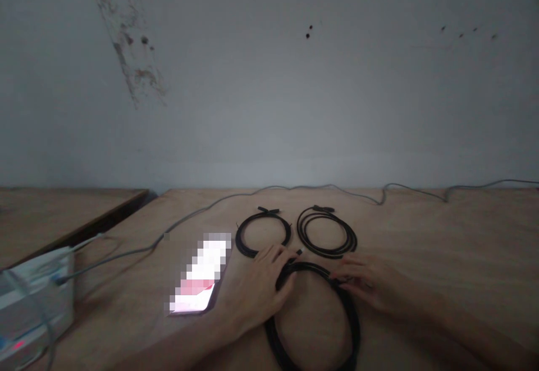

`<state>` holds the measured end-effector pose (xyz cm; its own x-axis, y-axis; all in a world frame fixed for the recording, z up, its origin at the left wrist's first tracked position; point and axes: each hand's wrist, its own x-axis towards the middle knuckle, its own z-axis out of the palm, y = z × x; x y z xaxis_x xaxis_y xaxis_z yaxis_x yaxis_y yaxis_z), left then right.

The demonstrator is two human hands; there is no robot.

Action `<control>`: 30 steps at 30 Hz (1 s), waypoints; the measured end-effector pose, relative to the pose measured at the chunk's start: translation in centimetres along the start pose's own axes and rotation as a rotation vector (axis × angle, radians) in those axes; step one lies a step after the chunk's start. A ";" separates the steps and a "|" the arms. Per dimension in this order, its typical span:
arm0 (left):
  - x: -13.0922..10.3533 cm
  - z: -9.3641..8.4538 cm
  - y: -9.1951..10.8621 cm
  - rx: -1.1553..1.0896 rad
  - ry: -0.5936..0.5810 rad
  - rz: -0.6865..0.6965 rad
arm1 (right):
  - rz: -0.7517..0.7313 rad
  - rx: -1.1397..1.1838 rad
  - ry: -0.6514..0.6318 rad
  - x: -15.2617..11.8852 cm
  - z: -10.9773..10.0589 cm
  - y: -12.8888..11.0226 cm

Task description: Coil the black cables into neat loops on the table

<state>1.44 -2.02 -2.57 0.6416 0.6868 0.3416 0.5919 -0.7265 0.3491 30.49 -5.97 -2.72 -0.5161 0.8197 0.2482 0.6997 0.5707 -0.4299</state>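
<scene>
The nearest coil of black cable (354, 326) lies on the wooden table in front of me, its lower edge cut off by the frame. My left hand (267, 284) is closed around its upper left part, with the thumb inside the loop. A cable end with a plug (298, 252) pokes out by those fingertips. On the upper right of the same coil, my right hand (366, 281) has its fingers pinched on the cable. Just beyond my hands lie two smaller black coils, the left coil (239, 242) and the right coil (351, 239), both with connectors at their far side.
A lit phone (200, 275) lies left of my left hand, its screen blurred out. At the left edge stands a white device (37, 298) with a red light. From it a thin grey cable (185, 220) runs along the wall side of the table (442, 242).
</scene>
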 end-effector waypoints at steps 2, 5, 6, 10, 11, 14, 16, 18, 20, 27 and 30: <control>0.3 0.8 -0.1 -0.022 0.028 0.003 | 0.008 -0.012 0.013 0.2 0.2 0.0; 0.4 1.6 -0.3 -0.056 0.045 -0.012 | 0.062 0.037 0.052 0.4 0.6 -0.1; 0.4 1.7 -0.3 -0.060 0.042 -0.017 | 0.096 0.061 0.069 0.5 0.7 -0.1; 0.3 1.7 -0.3 -0.059 0.043 -0.017 | 0.201 0.127 0.102 0.5 1.2 0.0; 0.3 1.7 -0.3 -0.060 0.046 -0.013 | 0.210 0.139 0.102 0.5 1.3 0.0; 0.3 1.7 -0.3 -0.057 0.043 -0.007 | 0.217 0.196 0.112 0.5 1.5 -0.2; 0.4 1.8 -0.3 -0.052 0.035 -0.010 | 0.200 0.253 0.115 0.5 1.7 -0.4; 0.4 1.8 -0.4 -0.053 0.034 -0.011 | 0.178 0.294 0.113 0.5 1.8 -0.4; 0.4 1.9 -0.4 -0.053 0.043 -0.014 | 0.175 0.327 0.106 0.6 1.8 -0.4; 0.5 1.8 -0.3 -0.044 0.027 -0.005 | 0.234 0.618 0.171 0.9 3.0 0.7; 0.6 1.7 -0.2 -0.044 0.020 -0.011 | 0.268 0.736 0.183 1.0 3.9 1.6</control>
<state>2.59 -1.50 -3.89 0.6248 0.6956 0.3547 0.5768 -0.7173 0.3907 29.17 -4.43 -6.57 -0.2431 0.9557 0.1659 0.2500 0.2269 -0.9413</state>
